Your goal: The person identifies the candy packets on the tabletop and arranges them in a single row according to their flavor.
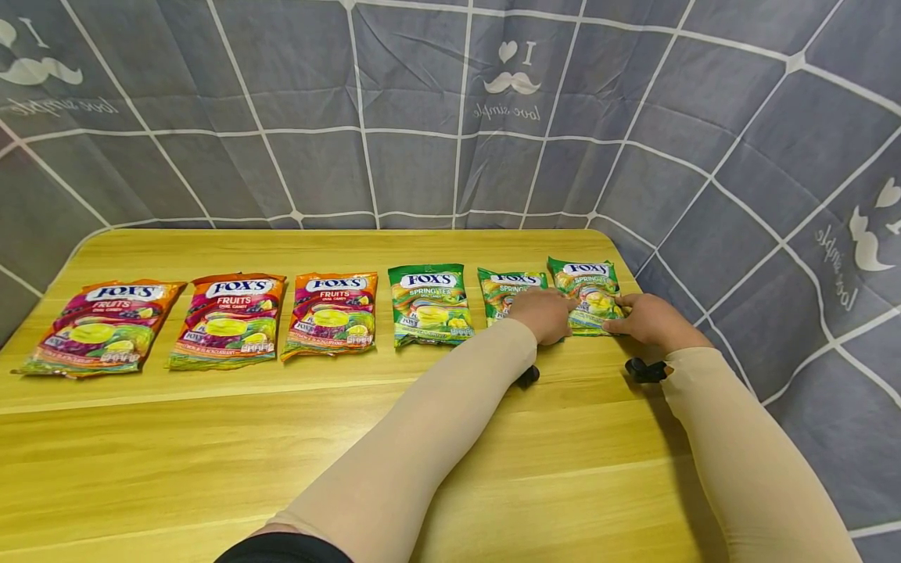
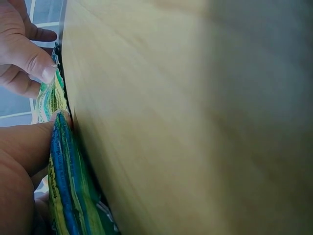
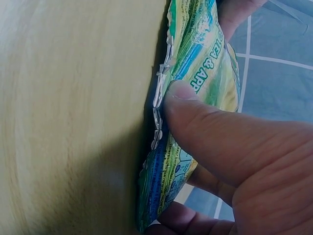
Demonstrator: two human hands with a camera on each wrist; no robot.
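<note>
At the right end of a row lies a green Spring Tea candy bag (image 1: 591,293) on the table. My right hand (image 1: 655,320) grips its right side, the thumb (image 3: 195,117) on the lower part and the fingers curled around the edge. From the left, my left hand (image 1: 542,313) reaches over a second green candy bag (image 1: 496,289) and holds the left edge of the end bag. In the left wrist view the left thumb (image 2: 24,144) lies where the two bags meet. Part of the second bag is hidden beneath my left hand.
Left of my hands lies another green Spring Tea bag (image 1: 431,305). Three orange-purple Fruits candy bags (image 1: 331,313) continue the row leftward. The wooden table (image 1: 281,453) is bordered by a grey grid-patterned curtain (image 1: 415,172) at the back and sides.
</note>
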